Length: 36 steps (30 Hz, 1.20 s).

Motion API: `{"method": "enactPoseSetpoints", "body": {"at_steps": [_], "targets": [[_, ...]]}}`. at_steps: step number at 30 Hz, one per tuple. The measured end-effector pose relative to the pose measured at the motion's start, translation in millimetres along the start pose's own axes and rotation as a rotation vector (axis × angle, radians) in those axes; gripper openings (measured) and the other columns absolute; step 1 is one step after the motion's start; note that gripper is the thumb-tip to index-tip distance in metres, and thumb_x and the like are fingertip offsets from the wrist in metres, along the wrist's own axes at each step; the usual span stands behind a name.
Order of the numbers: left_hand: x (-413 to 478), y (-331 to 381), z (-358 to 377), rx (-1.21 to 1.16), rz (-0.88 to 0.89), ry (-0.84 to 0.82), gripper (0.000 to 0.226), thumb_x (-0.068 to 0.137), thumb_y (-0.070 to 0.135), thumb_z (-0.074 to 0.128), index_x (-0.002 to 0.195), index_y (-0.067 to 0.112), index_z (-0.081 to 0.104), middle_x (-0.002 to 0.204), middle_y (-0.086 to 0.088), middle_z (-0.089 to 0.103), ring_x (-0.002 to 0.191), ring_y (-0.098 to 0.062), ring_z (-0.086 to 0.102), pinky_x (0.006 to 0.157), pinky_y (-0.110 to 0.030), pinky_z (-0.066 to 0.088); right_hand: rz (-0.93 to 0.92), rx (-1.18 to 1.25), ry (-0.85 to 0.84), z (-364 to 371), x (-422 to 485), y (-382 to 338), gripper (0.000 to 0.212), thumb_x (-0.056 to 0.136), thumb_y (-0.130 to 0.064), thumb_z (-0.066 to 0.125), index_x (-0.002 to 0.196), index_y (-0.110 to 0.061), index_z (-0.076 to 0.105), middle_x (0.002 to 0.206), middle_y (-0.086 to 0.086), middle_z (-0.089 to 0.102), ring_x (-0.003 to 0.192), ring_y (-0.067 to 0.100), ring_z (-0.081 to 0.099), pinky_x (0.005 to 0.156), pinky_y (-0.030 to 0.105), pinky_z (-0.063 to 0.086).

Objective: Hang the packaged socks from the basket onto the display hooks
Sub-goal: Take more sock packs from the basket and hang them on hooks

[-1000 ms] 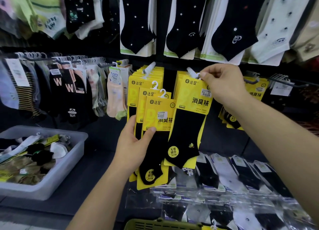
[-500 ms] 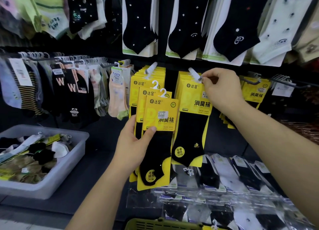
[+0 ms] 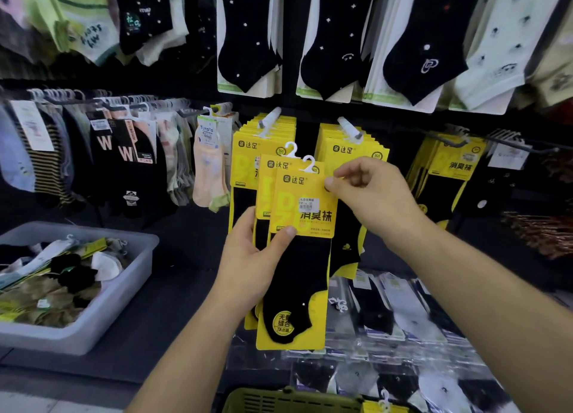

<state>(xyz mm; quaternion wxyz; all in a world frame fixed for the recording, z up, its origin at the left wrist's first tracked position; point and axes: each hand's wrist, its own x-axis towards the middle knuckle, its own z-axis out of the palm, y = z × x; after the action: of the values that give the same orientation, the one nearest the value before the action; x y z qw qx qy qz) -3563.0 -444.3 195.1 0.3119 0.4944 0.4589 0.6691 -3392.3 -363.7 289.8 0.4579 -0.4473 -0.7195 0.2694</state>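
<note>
My left hand point(image 3: 254, 267) holds two yellow-carded packs of black socks point(image 3: 299, 257), fanned one behind the other, each with a white plastic hanger on top. My right hand point(image 3: 369, 195) pinches the top right corner of the front pack's card. Behind them, two display hooks point(image 3: 350, 129) carry rows of the same yellow packs; the pack hung on the right hook point(image 3: 347, 152) shows behind my right hand. The olive-green basket point(image 3: 291, 401) sits at the bottom edge, with one more yellow pack poking out.
A grey plastic bin point(image 3: 102, 316) full of loose socks stands at the left on the dark shelf. Bagged socks point(image 3: 403, 313) lie on the shelf below the hooks. Rows of hanging socks fill the wall above and to both sides.
My right hand has let go of the pack on the right hook and come down and left to the front pack in my left hand. The view has moved closer.
</note>
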Motion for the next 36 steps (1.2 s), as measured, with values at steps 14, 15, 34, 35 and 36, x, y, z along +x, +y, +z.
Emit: {"method": "enactPoseSetpoints", "body": {"at_steps": [14, 15, 34, 35, 36], "targets": [[3.4, -4.4, 1.3, 0.094, 0.029, 0.052, 0.019, 0.105, 0.024, 0.065, 0.117, 0.039, 0.07, 0.116, 0.02, 0.078, 0.115, -0.004, 0.071, 0.106, -0.039, 0.054, 0.14, 0.308, 0.263, -30.3, 5.9, 24.2, 0.017, 0.099, -0.025, 0.062, 0.09, -0.015, 0.073, 0.088, 0.01, 0.071, 0.075, 0.012, 0.06, 0.082, 0.04, 0.056], [4.0, -4.7, 0.5, 0.105, 0.03, 0.057, 0.019, 0.105, 0.025, 0.065, 0.117, 0.04, 0.07, 0.116, 0.021, 0.078, 0.115, -0.004, 0.07, 0.106, -0.041, 0.054, 0.129, 0.304, 0.29, -33.2, 6.9, 26.0, 0.016, 0.099, -0.025, 0.061, 0.09, -0.017, 0.072, 0.09, 0.012, 0.072, 0.077, 0.015, 0.06, 0.082, 0.042, 0.055], [-0.8, -3.3, 7.2, 0.002, -0.039, -0.032, 0.022, 0.109, 0.02, 0.058, 0.125, 0.029, 0.07, 0.122, 0.012, 0.078, 0.119, -0.009, 0.071, 0.109, -0.041, 0.054, 0.101, 0.198, 0.304, -30.8, 18.7, 36.3, 0.019, 0.087, -0.029, 0.077, 0.096, -0.017, 0.066, 0.089, 0.003, 0.069, 0.075, 0.008, 0.063, 0.072, 0.022, 0.051], [-2.0, -4.0, 8.7, 0.004, -0.044, -0.054, 0.023, 0.109, 0.02, 0.058, 0.125, 0.03, 0.07, 0.122, 0.012, 0.078, 0.119, -0.009, 0.071, 0.109, -0.04, 0.054, 0.105, 0.2, 0.328, -30.0, 16.8, 37.4, 0.022, 0.086, -0.03, 0.078, 0.096, -0.017, 0.064, 0.092, 0.006, 0.069, 0.079, 0.013, 0.063, 0.073, 0.025, 0.052], [-3.0, -4.9, 10.3, 0.012, -0.045, -0.077, 0.023, 0.109, 0.02, 0.058, 0.125, 0.031, 0.07, 0.122, 0.013, 0.078, 0.119, -0.009, 0.072, 0.108, -0.039, 0.054, 0.096, 0.196, 0.353, -29.4, 14.4, 37.8, 0.022, 0.086, -0.03, 0.078, 0.093, -0.018, 0.062, 0.092, 0.007, 0.067, 0.081, 0.016, 0.063, 0.073, 0.026, 0.051]]}}
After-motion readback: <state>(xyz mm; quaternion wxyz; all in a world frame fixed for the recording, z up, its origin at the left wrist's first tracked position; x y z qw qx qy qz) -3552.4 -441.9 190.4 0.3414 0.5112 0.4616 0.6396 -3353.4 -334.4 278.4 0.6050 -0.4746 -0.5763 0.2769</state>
